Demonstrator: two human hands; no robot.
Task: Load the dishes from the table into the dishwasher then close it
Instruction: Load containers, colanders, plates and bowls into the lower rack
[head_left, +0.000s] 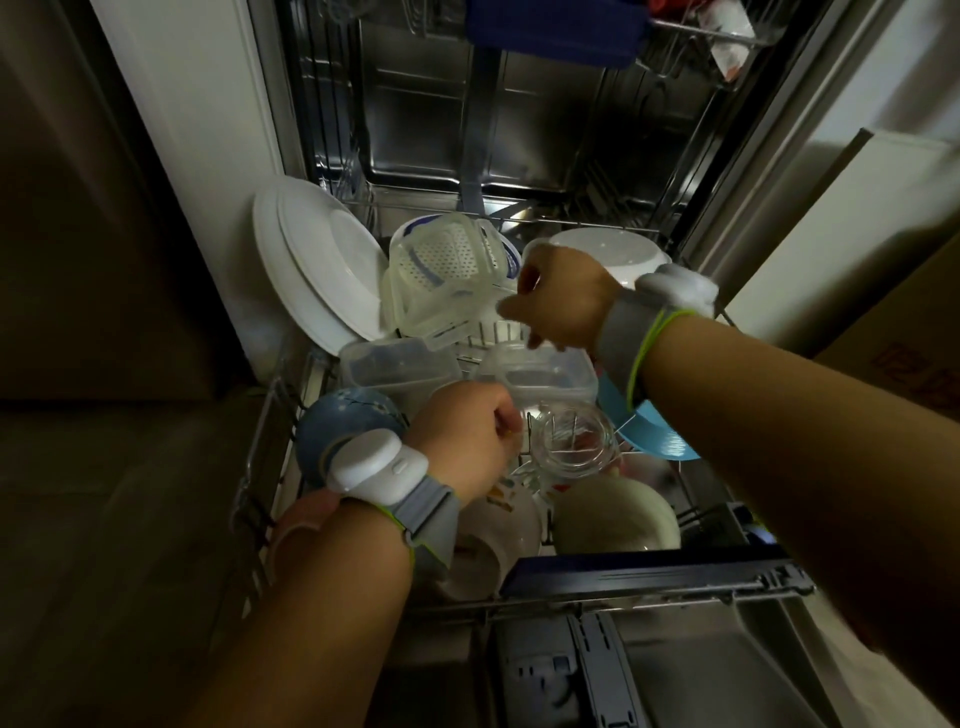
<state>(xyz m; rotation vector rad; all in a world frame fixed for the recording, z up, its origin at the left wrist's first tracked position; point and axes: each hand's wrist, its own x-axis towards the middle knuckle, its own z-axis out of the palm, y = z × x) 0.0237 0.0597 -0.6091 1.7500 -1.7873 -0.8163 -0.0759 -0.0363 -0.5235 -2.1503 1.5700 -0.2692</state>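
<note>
Both hands are down in the full rack (270, 415). The left hand (467, 441) is curled at the rim of a glass jar (571, 441); I think it holds it. Set the jar mouth down between the prongs. The right hand (561, 296) pinches a clear tub (447, 270) just behind the jar.

Pulled-out lower rack (270, 415) of wire, crowded. White plates (317, 265) on edge at rear left, clear plastic containers (400, 366) mid-rack, a glass jar (571, 441) (on its side), bowls (615, 514) in front.
</note>
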